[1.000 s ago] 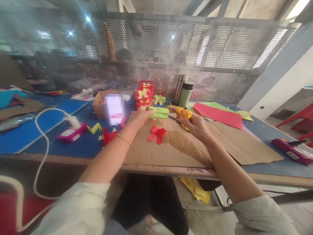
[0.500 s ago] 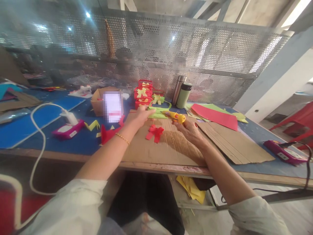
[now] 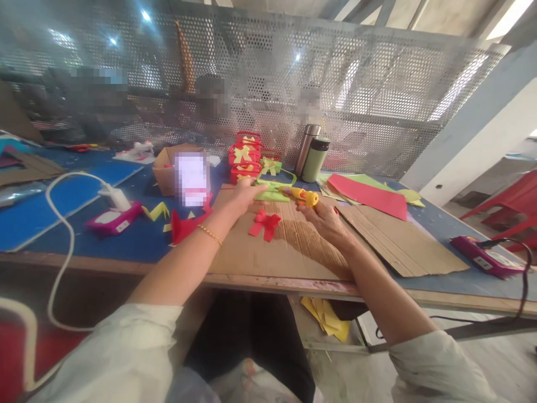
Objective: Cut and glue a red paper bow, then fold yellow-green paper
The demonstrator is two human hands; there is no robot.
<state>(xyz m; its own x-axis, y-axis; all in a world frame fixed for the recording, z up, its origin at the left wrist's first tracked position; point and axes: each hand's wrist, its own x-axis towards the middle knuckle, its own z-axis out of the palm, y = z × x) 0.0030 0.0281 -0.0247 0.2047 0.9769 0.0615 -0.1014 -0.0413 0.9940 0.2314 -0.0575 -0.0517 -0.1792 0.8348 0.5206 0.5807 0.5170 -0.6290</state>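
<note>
My left hand [image 3: 242, 196] reaches across the cardboard sheet [image 3: 293, 246] and pinches the near edge of a flat green paper basket [image 3: 272, 190] with a looped handle. My right hand [image 3: 325, 218] is closed round a yellow glue gun [image 3: 302, 196], whose nozzle points left at the green basket. A red paper bow [image 3: 263, 223] lies on the cardboard just in front of both hands, touched by neither.
Finished red and green baskets [image 3: 245, 159] stand behind, beside two flasks [image 3: 312, 151]. A cardboard box [image 3: 178, 170] and red scraps [image 3: 184, 224] lie left, coloured sheets [image 3: 369, 196] right. Pink power strips [image 3: 111, 218] [image 3: 486, 257] with cables sit at both sides. A perforated metal screen [image 3: 268, 95] backs the table.
My right hand has swung the glue gun left and lowered its nozzle toward the green basket. My left hand has stayed at the basket's edge.
</note>
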